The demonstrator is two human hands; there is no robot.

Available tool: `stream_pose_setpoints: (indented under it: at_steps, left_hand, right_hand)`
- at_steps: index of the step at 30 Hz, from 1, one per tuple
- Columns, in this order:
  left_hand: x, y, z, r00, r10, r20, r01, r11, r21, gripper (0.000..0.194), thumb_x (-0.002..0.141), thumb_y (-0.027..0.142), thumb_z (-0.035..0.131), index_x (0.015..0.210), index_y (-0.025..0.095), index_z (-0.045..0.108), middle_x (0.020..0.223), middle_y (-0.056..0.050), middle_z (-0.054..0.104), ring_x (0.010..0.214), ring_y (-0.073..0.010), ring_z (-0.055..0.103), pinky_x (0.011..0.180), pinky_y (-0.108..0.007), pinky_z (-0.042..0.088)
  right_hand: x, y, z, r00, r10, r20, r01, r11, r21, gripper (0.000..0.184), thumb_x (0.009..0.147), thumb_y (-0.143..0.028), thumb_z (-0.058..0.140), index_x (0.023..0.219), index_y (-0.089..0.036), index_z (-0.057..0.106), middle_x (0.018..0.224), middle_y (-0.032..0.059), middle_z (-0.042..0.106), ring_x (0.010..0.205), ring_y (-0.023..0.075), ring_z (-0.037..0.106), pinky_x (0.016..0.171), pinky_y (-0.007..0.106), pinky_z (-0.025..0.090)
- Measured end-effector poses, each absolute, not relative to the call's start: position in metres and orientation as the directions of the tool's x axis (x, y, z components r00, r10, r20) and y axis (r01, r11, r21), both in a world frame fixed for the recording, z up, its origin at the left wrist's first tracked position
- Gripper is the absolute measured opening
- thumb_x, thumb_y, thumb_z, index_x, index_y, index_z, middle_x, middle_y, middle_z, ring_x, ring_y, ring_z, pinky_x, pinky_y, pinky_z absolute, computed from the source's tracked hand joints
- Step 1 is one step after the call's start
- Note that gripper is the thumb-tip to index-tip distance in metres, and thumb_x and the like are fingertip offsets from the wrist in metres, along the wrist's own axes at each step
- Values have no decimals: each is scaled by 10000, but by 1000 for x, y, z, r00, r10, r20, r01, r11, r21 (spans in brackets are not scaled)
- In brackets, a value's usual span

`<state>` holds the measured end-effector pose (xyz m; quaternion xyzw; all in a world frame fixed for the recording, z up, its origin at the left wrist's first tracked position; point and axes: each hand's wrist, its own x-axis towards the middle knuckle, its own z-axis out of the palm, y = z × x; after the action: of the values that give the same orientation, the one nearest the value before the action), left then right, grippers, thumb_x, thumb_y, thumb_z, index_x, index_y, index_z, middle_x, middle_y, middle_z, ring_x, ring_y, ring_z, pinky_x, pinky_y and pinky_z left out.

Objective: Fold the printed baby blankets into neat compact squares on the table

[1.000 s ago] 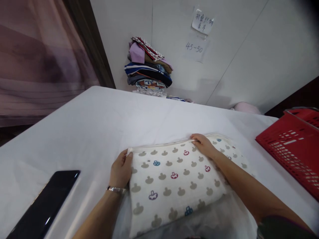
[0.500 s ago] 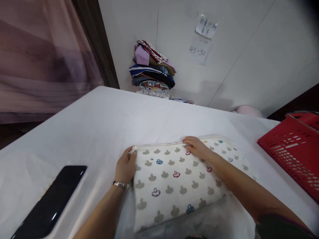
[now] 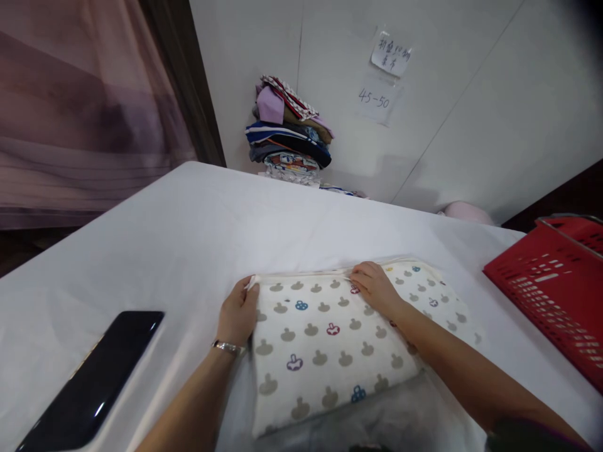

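Note:
A folded white cloth [image 3: 320,351] printed with grey, blue, red and purple mushrooms lies on the white-covered table. My left hand [image 3: 239,311], with a bracelet at the wrist, pinches the cloth's far left corner between thumb and fingers. At the far edge, right of the middle, my right hand [image 3: 374,285] grips the fabric with its fingers curled over the fold. Part of the cloth extends to the right beyond my right forearm, which covers some of the print.
A black phone-like slab [image 3: 97,376] lies at the left. On the right stands a red plastic basket [image 3: 556,289] with a handle. Behind the table [image 3: 211,207] is a stack of folded fabrics [image 3: 289,132] by the wall. Handwritten paper notes [image 3: 391,53] hang above.
My right hand has shifted slightly right and nearer, its fingers curling more over the cloth's far edge. The left hand stays at the corner.

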<state>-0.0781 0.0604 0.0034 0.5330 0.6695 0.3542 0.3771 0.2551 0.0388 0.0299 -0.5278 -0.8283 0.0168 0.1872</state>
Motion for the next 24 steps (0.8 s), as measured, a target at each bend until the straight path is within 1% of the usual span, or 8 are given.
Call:
stream_pose_setpoints:
  at_steps: [4, 7, 10, 12, 15, 17, 20, 24]
  left_hand:
    - [-77, 60, 7, -158, 979, -131, 467, 191, 863, 468, 786, 504, 437, 1114, 202, 580, 700, -2, 645, 605, -173, 582, 549, -267, 431]
    - [-76, 59, 10, -160, 977, -140, 466, 200, 862, 467, 786, 502, 435, 1115, 204, 582, 727, -8, 653, 619, -172, 585, 551, -265, 431]
    - [-76, 58, 12, -156, 977, -145, 469, 203, 860, 482, 782, 505, 437, 1127, 200, 580, 725, -11, 655, 599, -167, 576, 539, -263, 424]
    - [-76, 58, 12, -157, 978, -139, 473, 199, 858, 486, 780, 504, 439, 1128, 195, 579, 706, -8, 649, 584, -164, 570, 540, -263, 422]
    - [-77, 59, 9, -151, 979, -136, 461, 192, 866, 486, 783, 509, 438, 1126, 195, 579, 694, -4, 645, 579, -161, 567, 547, -263, 423]
    - [-77, 59, 8, -147, 980, -136, 453, 189, 871, 486, 784, 513, 438, 1127, 198, 580, 690, -2, 644, 576, -160, 564, 545, -263, 420]
    - [-77, 59, 6, -149, 981, -124, 457, 179, 871, 487, 789, 510, 438, 1134, 196, 577, 691, -5, 641, 589, -163, 565, 549, -263, 420]
    - [-77, 59, 6, -150, 983, -108, 478, 168, 862, 480, 797, 502, 431, 1147, 200, 564, 703, -3, 638, 621, -169, 575, 573, -267, 431]
  right_hand:
    - [256, 41, 32, -356, 897, 262, 879, 417, -231, 211, 903, -233, 463, 902, -218, 674, 912, 74, 635, 865, 214, 524, 792, 382, 403]
    - [256, 45, 32, -346, 907, 240, 881, 402, -249, 238, 917, -245, 437, 916, -233, 674, 896, 63, 641, 849, 202, 538, 813, 380, 386]
    - [255, 51, 33, -319, 930, 184, 894, 360, -266, 227, 912, -237, 447, 922, -240, 673, 873, 50, 643, 835, 188, 548, 829, 373, 370]
    - [254, 55, 35, -315, 940, 133, 905, 340, -255, 210, 900, -220, 468, 905, -241, 676, 852, 45, 638, 834, 186, 544, 823, 367, 361]
    - [252, 61, 38, -346, 934, 90, 909, 357, -214, 201, 886, -200, 484, 851, -238, 678, 843, 46, 629, 849, 194, 524, 811, 366, 357]
    - [251, 63, 40, -363, 927, 90, 905, 374, -203, 184, 878, -191, 496, 822, -228, 667, 868, 49, 628, 868, 201, 513, 802, 364, 361]
    - [251, 61, 41, -364, 924, 116, 897, 381, -224, 154, 869, -171, 500, 804, -210, 634, 898, 51, 623, 883, 204, 506, 789, 354, 371]
    - [251, 55, 38, -362, 916, 171, 885, 395, -246, 132, 868, -172, 484, 786, -198, 584, 871, 57, 612, 861, 199, 503, 780, 347, 381]
